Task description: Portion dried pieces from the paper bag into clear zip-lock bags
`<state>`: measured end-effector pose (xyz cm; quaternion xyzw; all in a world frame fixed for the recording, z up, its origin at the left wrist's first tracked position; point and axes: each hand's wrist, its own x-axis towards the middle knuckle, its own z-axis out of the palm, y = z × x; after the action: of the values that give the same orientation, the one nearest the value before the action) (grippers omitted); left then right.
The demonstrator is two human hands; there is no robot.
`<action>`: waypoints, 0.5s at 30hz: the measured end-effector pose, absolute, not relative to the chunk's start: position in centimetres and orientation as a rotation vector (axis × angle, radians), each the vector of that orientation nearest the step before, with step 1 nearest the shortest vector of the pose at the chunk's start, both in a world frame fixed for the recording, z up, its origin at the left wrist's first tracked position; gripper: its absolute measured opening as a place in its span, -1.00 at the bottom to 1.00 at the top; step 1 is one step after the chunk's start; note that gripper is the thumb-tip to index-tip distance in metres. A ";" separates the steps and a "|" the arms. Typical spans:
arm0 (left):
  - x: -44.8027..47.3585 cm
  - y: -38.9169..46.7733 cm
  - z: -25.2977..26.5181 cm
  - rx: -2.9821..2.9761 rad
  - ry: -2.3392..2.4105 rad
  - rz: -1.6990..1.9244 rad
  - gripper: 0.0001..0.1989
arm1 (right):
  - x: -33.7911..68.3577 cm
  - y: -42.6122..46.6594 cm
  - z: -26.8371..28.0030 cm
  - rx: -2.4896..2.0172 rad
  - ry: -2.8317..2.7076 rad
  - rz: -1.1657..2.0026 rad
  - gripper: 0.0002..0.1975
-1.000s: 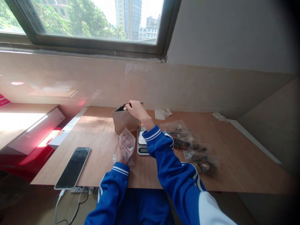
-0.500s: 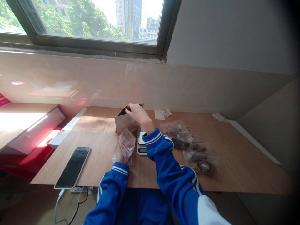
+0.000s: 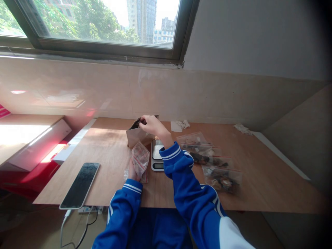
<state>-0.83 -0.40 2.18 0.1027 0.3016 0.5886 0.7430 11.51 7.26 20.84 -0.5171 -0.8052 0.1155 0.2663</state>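
- Right hand [image 3: 152,125]: fingers pinched on the open top edge of a brown paper bag [image 3: 137,135], which stands upright near the back of the desk [image 3: 259,180].
- Left hand [image 3: 132,171]: gripping a small clear zip bag [image 3: 140,159], raised just off the desk.
- Kitchen scale [image 3: 157,155]: just right of the zip bag.
- Filled zip bags [image 3: 215,166]: right of the scale.
- Phone [image 3: 80,185]: front left, screen dark.

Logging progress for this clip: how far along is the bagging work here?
Looks done: three filled zip bags lie right of the scale. In hand: the left hand holds a small zip bag that looks nearly empty; the right hand is at the mouth of the brown paper pouch. Left: filling that bag; the scale platform looks bare.
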 end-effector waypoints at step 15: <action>-0.7 -0.8 3.3 0.327 0.797 1.303 -0.51 | 11.3 4.2 20.5 -1.227 -1.952 0.125 -0.76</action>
<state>-0.67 -0.77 3.27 0.1475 0.3594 0.5871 0.7102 11.30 4.18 20.54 -0.4859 -0.7732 0.0497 0.4045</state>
